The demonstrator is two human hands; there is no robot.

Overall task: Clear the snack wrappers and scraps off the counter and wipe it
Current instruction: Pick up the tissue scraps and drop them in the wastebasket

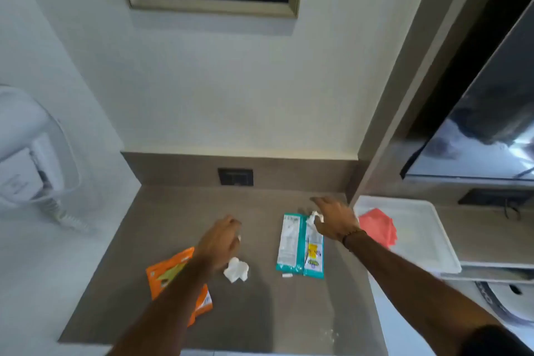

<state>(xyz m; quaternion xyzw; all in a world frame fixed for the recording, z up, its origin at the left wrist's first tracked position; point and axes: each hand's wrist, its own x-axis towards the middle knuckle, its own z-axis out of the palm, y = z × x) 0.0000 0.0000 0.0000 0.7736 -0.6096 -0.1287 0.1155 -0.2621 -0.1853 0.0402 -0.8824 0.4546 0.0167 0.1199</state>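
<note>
On the brown counter (260,312) lie an orange snack wrapper (163,272), a crumpled white tissue (236,269), two teal wrappers (300,246) side by side, and a tiny white scrap (287,275). My left hand (221,240) hovers over the counter's middle with fingers curled, and a small white scrap (239,237) peeks out at its fingertips. My left forearm covers part of the orange wrapper. My right hand (336,218) is at the top of the teal wrappers, its thumb pinching a crumpled white paper bit (315,217). A pink cloth (378,230) lies to the right.
The pink cloth rests on a white tray (422,228) on a lower shelf to the right. White crumbs (329,335) dot the counter's front right. A dark wall socket (235,176) sits in the backsplash. A wall-mounted hair dryer (34,153) with a coiled cord hangs left.
</note>
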